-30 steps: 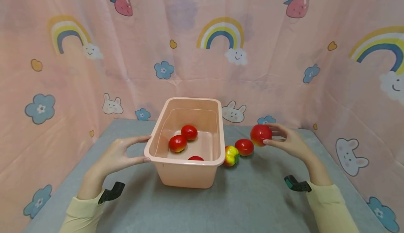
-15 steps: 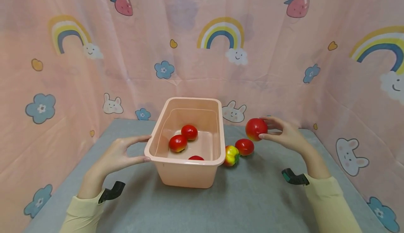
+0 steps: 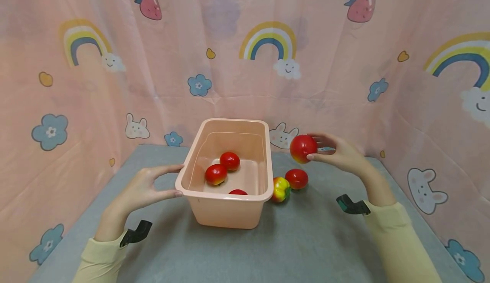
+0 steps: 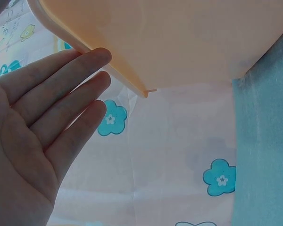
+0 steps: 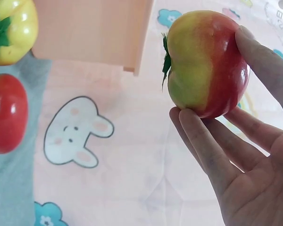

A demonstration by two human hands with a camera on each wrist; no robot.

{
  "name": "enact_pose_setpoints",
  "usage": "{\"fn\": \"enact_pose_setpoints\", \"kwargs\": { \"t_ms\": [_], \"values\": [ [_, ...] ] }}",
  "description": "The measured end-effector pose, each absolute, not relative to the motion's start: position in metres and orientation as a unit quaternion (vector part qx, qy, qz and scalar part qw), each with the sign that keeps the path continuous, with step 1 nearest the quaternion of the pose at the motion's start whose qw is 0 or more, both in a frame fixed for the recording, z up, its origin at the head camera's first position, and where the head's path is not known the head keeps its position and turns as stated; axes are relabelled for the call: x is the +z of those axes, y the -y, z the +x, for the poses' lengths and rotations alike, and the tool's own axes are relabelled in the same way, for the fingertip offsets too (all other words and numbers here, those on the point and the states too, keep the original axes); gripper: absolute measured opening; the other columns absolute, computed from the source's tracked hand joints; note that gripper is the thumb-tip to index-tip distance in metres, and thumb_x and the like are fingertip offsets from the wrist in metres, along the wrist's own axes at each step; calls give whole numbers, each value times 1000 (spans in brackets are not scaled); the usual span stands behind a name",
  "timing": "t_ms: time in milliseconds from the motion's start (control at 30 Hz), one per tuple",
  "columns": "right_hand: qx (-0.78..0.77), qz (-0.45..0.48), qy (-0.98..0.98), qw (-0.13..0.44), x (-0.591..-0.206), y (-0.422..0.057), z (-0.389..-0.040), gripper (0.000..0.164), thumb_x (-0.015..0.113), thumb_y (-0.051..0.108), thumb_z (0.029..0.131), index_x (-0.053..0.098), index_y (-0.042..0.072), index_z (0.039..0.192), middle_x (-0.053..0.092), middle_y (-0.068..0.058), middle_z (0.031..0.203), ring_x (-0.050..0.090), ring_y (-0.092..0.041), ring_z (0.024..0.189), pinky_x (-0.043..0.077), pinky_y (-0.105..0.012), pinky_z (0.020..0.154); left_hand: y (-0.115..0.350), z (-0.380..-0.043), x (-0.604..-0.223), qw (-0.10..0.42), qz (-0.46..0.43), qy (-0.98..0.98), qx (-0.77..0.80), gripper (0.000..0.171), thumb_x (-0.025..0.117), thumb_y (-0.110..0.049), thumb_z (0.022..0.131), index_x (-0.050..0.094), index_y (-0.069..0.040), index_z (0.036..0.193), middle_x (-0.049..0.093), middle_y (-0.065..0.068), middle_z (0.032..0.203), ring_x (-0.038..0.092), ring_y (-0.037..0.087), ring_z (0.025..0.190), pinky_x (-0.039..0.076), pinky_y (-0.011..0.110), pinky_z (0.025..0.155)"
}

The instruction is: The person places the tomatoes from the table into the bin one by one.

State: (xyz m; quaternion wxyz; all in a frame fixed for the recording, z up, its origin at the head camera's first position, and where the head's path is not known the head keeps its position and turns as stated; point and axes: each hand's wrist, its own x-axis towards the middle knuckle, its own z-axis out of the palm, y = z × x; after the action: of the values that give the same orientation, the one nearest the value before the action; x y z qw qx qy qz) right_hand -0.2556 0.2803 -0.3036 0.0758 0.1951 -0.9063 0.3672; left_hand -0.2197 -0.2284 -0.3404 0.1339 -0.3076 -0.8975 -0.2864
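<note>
My right hand (image 3: 338,153) pinches a red tomato (image 3: 303,148) between thumb and fingertips, held up to the right of a peach plastic bin (image 3: 226,211). In the right wrist view the tomato's yellow-green side and green leafy calyx show. My left hand (image 3: 135,191) touches the bin's left rim with its thumb and index finger; in the left wrist view its fingers (image 4: 80,77) lie nearly straight along the rim. Inside the bin lie two red tomatoes, one nearer (image 3: 216,174) and one farther back (image 3: 229,161). A third red fruit (image 3: 238,192) is mostly hidden behind the front wall.
Right of the bin, on the grey tabletop (image 3: 306,240), are a yellow-and-red tomato (image 3: 281,190) with a green calyx and a red tomato (image 3: 296,178). A pink patterned curtain (image 3: 237,91) rises behind and along the sides.
My right hand has moved up and left toward the bin, carrying the tomato higher. My left hand and the bin have stayed still.
</note>
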Motion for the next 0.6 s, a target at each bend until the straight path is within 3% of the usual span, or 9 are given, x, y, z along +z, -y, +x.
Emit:
{"fn": "enact_pose_setpoints", "kwargs": {
  "t_ms": [600],
  "values": [
    [377,223,897,63,-277,-251,-264,66,76,32,80,48,14,137,56,-12,131,57,-31,115,54,-46,86,228,-219,-340,136,-306,898,-285,61,79,-42,74,61,-20,127,64,-3,125,60,20,116,50,48,93]
  ]
}}
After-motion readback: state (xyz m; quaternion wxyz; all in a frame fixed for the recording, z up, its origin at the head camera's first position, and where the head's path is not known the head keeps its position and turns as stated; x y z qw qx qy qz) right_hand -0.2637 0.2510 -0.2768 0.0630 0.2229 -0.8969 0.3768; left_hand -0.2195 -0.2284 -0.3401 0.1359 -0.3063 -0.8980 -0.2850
